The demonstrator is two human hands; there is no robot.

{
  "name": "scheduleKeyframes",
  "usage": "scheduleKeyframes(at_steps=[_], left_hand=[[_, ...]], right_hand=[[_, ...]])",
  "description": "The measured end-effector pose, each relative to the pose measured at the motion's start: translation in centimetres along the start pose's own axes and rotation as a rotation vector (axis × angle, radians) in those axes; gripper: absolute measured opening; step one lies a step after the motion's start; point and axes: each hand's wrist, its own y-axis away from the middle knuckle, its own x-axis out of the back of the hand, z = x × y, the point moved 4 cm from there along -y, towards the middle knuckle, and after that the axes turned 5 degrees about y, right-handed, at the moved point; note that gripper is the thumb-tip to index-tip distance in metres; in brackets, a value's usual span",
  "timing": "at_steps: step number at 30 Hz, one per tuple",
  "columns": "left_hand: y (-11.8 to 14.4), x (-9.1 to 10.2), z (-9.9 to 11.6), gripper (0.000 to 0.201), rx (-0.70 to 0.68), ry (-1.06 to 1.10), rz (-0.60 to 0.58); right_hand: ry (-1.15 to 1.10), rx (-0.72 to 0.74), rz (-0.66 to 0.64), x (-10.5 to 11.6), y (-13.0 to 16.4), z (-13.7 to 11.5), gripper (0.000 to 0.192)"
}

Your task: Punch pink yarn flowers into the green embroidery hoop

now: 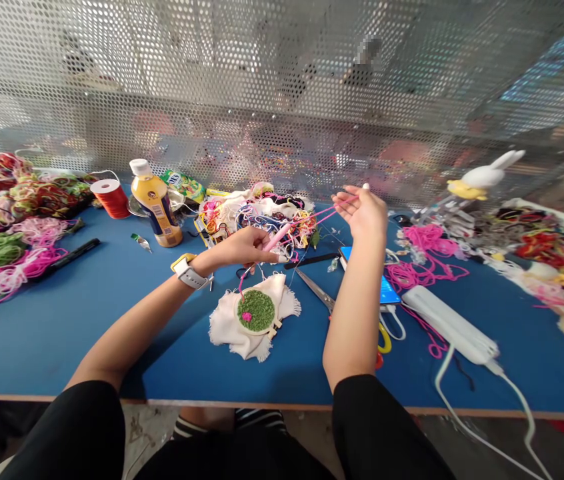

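Note:
My left hand [248, 247] is closed around a pink punch needle [278, 237], held slantwise above the cloth. Pink yarn [326, 215] stretches from the tool's upper end to my right hand [368, 213], which grips it with fingers partly curled. Below the left hand, a white cloth [225, 320] with frayed edges lies in a small embroidery hoop [275, 327]. Dense green loops [262, 309] fill the hoop, with a small pink patch [247, 317] among them. A pink strand runs from the cloth up toward the left hand. The needle tip is hard to make out.
Scissors [316, 290] lie beside the hoop, partly under my right forearm, near a phone [389, 287]. A yarn heap [282, 217], a bottle [155, 203] and a red spool [111, 198] stand behind. A white power strip [452, 323] with cables sits right. Perforated metal [262, 100] borders the table.

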Motion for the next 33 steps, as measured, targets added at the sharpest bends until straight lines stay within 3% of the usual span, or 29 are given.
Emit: scheduleKeyframes(at_steps=[16,33], left_hand=[[-0.1,0.2,-0.2,0.04,0.0,-0.032,-0.037],[0.3,0.4,0.1,0.036,0.019,0.008,-0.045]], right_hand=[[-0.049,-0.206,0.138,2.0,-0.2,1.9,0.037],[-0.033,-0.223,0.206,5.8,-2.9,4.2,0.03]])
